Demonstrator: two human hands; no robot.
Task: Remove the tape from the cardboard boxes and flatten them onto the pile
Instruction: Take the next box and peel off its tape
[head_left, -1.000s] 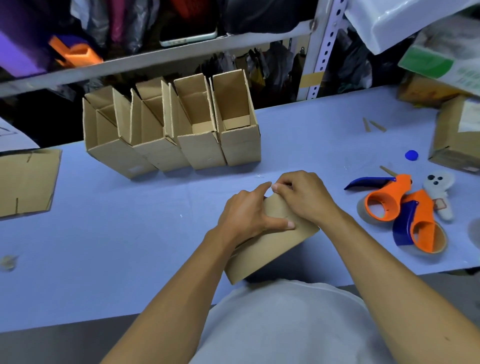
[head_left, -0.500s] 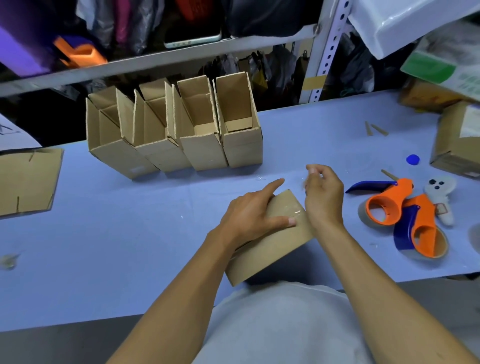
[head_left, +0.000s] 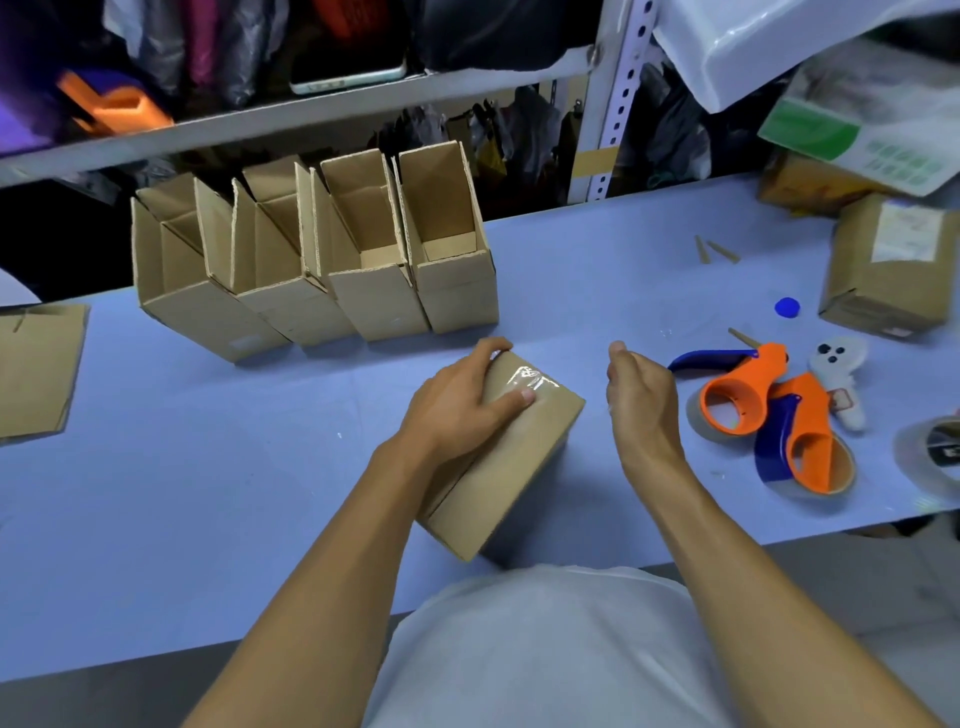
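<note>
The closed cardboard box (head_left: 506, 457) lies at the near edge of the blue surface (head_left: 208, 493), with wrinkled clear tape (head_left: 531, 379) on its top. The left hand (head_left: 462, 402) grips its far end, fingers curled over. The right hand (head_left: 641, 397) hovers just beside, fingertips pinched; whether they hold tape is unclear. Four open boxes (head_left: 317, 270) stand behind.
</note>
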